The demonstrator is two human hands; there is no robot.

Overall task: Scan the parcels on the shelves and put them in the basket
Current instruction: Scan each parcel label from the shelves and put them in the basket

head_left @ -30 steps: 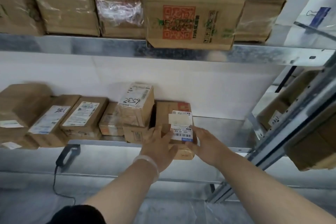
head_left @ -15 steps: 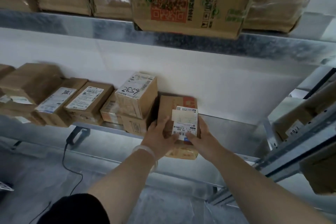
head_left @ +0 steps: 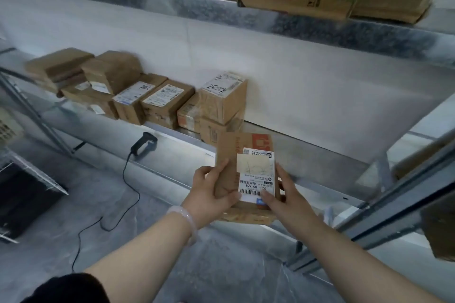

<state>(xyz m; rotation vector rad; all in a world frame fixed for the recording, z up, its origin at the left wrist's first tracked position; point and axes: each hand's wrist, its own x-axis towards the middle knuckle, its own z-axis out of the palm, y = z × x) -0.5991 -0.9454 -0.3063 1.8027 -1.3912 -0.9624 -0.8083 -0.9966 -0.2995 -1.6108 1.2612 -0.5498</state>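
A flat brown cardboard parcel (head_left: 231,152) with a white barcode label on top is held in front of the middle shelf's edge. My left hand (head_left: 210,192) grips its left side, thumb on top. My right hand (head_left: 283,193) holds its right side, fingers over the label's lower corner. A black handheld scanner (head_left: 144,146) on a black cable hangs below the shelf edge, to the left of the parcel. Several more labelled cardboard parcels (head_left: 157,101) sit in a row on the shelf at the left. The basket cannot be made out for sure.
The metal shelf (head_left: 320,155) is bare to the right of the parcels. An upper shelf (head_left: 307,24) carries large cardboard boxes. A slanted metal upright (head_left: 406,199) crosses on the right, another on the left. A dark wire-framed object (head_left: 22,194) stands at the lower left.
Both hands have drawn the labelled parcel off the shelf toward me and lower. The view has swung to the right and down, showing more floor.
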